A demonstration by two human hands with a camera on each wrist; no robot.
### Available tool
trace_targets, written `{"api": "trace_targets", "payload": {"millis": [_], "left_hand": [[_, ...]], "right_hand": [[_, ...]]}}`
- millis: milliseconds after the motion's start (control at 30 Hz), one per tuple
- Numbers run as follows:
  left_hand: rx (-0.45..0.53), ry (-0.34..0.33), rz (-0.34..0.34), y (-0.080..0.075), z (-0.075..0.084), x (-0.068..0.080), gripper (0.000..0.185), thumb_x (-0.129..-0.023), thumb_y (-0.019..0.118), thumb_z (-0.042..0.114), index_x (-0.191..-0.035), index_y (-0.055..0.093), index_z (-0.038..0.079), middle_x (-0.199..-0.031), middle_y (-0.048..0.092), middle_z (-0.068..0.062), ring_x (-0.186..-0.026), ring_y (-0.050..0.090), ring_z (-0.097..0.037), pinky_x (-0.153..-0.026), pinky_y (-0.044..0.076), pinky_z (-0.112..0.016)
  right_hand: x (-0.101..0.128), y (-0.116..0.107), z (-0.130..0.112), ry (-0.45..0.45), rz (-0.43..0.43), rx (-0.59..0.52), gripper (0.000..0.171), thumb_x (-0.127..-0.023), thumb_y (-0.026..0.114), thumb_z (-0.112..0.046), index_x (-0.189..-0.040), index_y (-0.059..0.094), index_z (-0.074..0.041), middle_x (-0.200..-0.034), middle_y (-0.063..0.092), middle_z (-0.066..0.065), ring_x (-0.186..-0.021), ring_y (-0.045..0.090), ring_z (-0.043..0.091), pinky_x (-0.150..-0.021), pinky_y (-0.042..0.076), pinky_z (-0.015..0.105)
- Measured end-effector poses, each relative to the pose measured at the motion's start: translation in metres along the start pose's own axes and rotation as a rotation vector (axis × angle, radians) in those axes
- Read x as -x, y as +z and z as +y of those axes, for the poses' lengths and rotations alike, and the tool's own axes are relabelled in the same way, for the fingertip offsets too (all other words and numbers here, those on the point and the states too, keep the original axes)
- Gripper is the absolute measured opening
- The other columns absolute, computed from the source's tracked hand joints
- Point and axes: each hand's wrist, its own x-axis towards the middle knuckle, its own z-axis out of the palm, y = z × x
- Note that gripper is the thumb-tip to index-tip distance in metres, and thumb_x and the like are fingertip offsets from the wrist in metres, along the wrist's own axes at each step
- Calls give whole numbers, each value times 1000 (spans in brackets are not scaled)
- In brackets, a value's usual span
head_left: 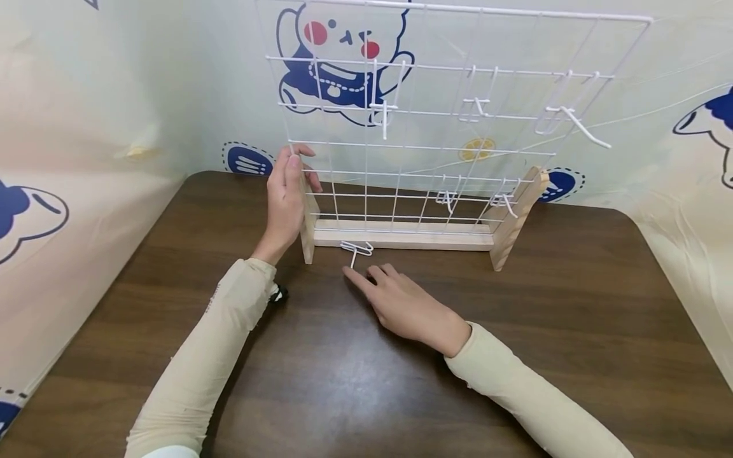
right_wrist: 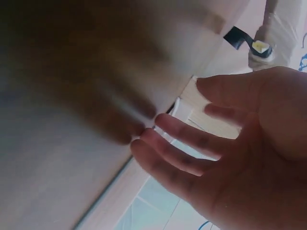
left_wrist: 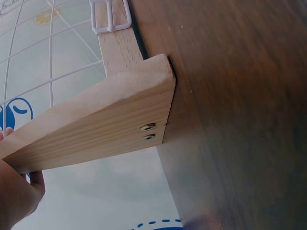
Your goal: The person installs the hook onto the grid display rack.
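A white wire grid rack [head_left: 395, 144] stands on pale wooden side legs. My left hand [head_left: 286, 202] grips its left wooden leg [head_left: 309, 222], fingers around the upper end, as the left wrist view also shows. One white metal hook [head_left: 357, 248] lies on the table by the wooden base bar [head_left: 401, 238], its prong pointing toward me. Over the tabletop, my right hand [head_left: 409, 308] has its fingers loosely spread, one fingertip right at the prong's end. In the right wrist view nothing lies between thumb and fingers [right_wrist: 175, 170].
Several white hooks hang on the grid, including a long-pronged one [head_left: 584, 127] at upper right and a small one [head_left: 504, 200] near the right wooden leg [head_left: 518, 219]. The dark wooden table [head_left: 355, 388] meets a cartoon-printed cloth [head_left: 143, 95] behind.
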Motion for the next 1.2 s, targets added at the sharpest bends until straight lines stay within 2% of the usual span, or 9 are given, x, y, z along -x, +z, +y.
{"api": "trace_targets", "payload": {"millis": [67, 167, 333, 467, 633, 800, 900, 1067, 1200], "left_hand": [[1, 1, 0, -2, 1, 0, 29, -108, 35, 21, -114, 58, 4, -83, 52, -22, -65, 55, -30, -66, 49, -32], [1, -14, -2, 0, 5, 0, 30, -108, 34, 18, -114, 56, 0, -83, 51, -25, -66, 54, -32, -68, 49, -32], [-9, -20, -32, 10, 18, 2, 32, -107, 33, 14, -115, 52, -10, -79, 50, -33, -68, 53, -40, -70, 48, -36], [-15, -19, -32, 12, 17, 1, 29, -107, 32, 14, -114, 54, -6, -81, 51, -31, -68, 53, -40, -71, 48, -35], [-33, -10, -8, 4, 5, 0, 30, -108, 34, 19, -115, 57, 1, -77, 53, -26, -67, 56, -32, -70, 49, -32], [-44, -23, -5, -2, 1, 1, 30, -109, 35, 22, -115, 56, 2, -77, 53, -24, -67, 56, -31, -70, 48, -32], [-45, -34, -8, -3, 2, 2, 30, -109, 34, 20, -116, 55, 0, -78, 52, -25, -67, 55, -33, -70, 48, -33], [-41, -32, -8, -3, 2, 2, 31, -108, 32, 15, -115, 53, -6, -79, 51, -30, -68, 53, -42, -69, 48, -35], [-33, -32, -11, -2, 3, 0, 29, -108, 32, 17, -115, 55, -1, -83, 51, -29, -68, 54, -39, -68, 49, -32]], "right_hand": [[-8, -1, 1, -12, 9, 12, 62, -90, 60, 0, -150, 42, -7, -116, 59, 17, -98, 57, 32, -76, 53, 39], [-18, -3, 8, -1, -17, -10, 61, -87, 63, 4, -145, 48, -6, -119, 58, 18, -98, 58, 33, -78, 54, 38], [-33, -3, 23, 58, -31, -62, 42, -87, 61, 8, -127, 63, -5, -114, 62, 15, -99, 62, 28, -82, 54, 35], [-40, -3, 26, 70, -40, -83, 24, -87, 58, 12, -104, 68, -3, -96, 62, 12, -87, 63, 25, -73, 53, 34], [-42, 0, 21, 50, 27, -83, 15, -88, 58, 7, -81, 65, -4, -78, 59, 10, -72, 62, 25, -61, 52, 35], [-41, 2, 17, 58, 37, -61, 11, -87, 57, 8, -88, 61, -2, -79, 60, 11, -73, 63, 29, -60, 53, 40], [-40, 1, 18, 75, 3, -60, 18, -82, 56, 12, -94, 57, -2, -82, 61, 11, -76, 64, 30, -60, 53, 41], [-37, -5, 25, 87, 3, -95, 23, -77, 57, 13, -90, 56, -6, -71, 56, 4, -66, 61, 22, -54, 49, 36], [-35, -15, 32, 83, 35, -133, 22, -76, 55, 14, -83, 55, -7, -63, 46, -2, -60, 48, 14, -50, 41, 31]]}}
